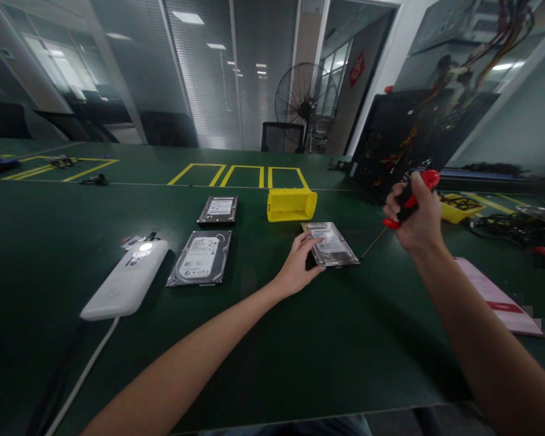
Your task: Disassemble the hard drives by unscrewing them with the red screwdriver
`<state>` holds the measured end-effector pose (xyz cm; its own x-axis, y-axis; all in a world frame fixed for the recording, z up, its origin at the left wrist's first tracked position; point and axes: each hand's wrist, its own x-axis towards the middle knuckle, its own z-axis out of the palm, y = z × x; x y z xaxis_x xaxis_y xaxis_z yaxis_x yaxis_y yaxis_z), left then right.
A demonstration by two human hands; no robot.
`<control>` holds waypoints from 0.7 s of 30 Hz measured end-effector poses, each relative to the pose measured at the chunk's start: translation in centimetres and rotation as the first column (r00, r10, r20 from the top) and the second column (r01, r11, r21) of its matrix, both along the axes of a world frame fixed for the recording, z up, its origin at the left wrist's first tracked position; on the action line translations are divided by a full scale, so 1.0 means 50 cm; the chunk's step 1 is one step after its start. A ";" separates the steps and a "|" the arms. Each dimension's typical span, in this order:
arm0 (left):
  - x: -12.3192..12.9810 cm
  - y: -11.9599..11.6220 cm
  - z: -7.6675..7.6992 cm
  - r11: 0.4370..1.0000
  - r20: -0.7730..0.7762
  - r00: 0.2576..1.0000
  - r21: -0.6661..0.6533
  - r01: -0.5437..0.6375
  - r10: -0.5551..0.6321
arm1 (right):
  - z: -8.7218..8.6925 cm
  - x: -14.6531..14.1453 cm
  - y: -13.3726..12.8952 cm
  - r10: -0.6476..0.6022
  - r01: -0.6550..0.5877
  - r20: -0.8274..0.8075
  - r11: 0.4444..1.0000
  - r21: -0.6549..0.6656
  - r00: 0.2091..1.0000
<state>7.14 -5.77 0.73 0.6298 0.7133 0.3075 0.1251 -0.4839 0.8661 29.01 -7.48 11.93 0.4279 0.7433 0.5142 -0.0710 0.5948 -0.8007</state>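
Note:
A silver hard drive (330, 243) lies label up on the green table, gripped at its left side by my left hand (300, 264), thumb at the near edge and fingers over the top. In my right hand (420, 215) is a red and black screwdriver (409, 209), held above the table with its thin shaft slanting down to the left. Its tip is close to the drive's near right corner; whether they touch I cannot tell. Two more hard drives lie to the left, a smaller-looking one (218, 209) behind a larger one (200, 257).
A yellow bin (292, 204) lies on its side behind the gripped drive. At left is a white power strip (127, 278) with a cable. An open computer case (418, 133) with loose wires stands at right, near another yellow bin (461, 207) and a pink sheet (495, 293).

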 end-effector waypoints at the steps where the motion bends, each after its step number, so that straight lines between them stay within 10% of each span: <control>1: 0.000 0.000 -0.001 1.000 0.002 1.000 0.003 0.000 0.000 | -0.001 -0.001 0.003 -0.011 0.011 -0.009 1.000 0.008 1.000; 10: 0.003 0.005 -0.015 0.999 0.036 0.999 0.036 -0.013 0.012 | 0.007 0.059 0.018 0.023 -0.009 -0.192 0.997 0.075 0.981; 13: 0.003 0.004 -0.012 0.999 0.027 0.999 0.039 -0.019 0.018 | -0.003 0.094 0.020 -0.164 0.167 0.040 0.980 -0.105 0.986; 17: 0.002 0.004 -0.011 0.999 0.020 1.000 0.048 -0.018 0.017 | -0.069 0.122 0.031 -0.059 0.410 0.588 0.772 -0.485 0.806; 21: 0.003 0.002 -0.007 0.999 0.000 1.000 0.040 -0.029 0.029 | -0.153 0.125 0.048 0.157 0.570 0.802 0.627 -0.532 0.576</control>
